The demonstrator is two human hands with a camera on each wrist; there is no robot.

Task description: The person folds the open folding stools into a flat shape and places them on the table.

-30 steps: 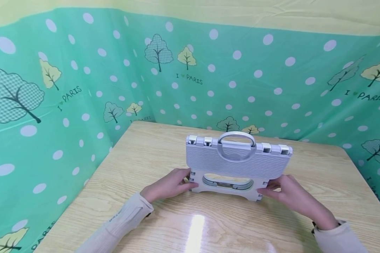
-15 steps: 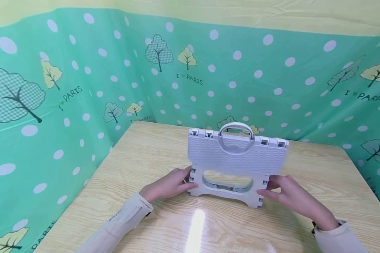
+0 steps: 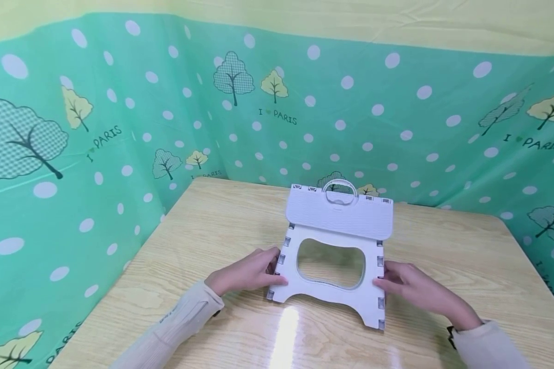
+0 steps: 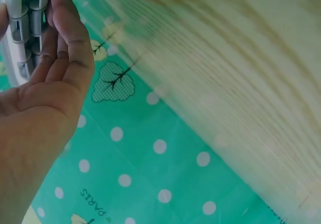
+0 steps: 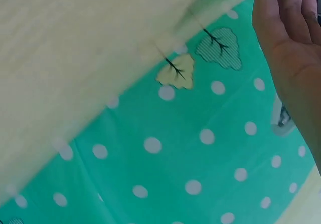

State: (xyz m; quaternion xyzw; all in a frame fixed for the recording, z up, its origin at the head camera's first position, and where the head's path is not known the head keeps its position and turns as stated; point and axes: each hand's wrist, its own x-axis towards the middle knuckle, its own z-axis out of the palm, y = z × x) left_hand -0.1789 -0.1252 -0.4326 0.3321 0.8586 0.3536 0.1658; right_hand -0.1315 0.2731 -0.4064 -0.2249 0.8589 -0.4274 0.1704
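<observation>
A pale grey plastic folding stool (image 3: 334, 218) stands on the wooden table, tilted, its leg panel facing me. Its textured upper panel hangs over the top of that leg panel, and a round carry handle (image 3: 353, 190) sticks up at the top edge. At the stool's left side my left hand (image 3: 246, 271) grips the hinged edge, thumb on the front face. My right hand (image 3: 420, 289) holds the opposite edge, also with the thumb in front. In the left wrist view, fingers (image 4: 75, 43) curl beside the stool's hinge joints (image 4: 20, 25). The right-hand fingertips are cut off in the right wrist view.
The light wood table (image 3: 203, 220) reaches back to a green dotted curtain (image 3: 374, 118), which also runs along the left and right sides. A bright light reflection lies on the tabletop in front of the stool.
The stool has tipped: its leg panel now shows taller, with the lower edge nearer me. The upper panel and handle look smaller and farther back. Both hands stay at the sides, barely shifted.
</observation>
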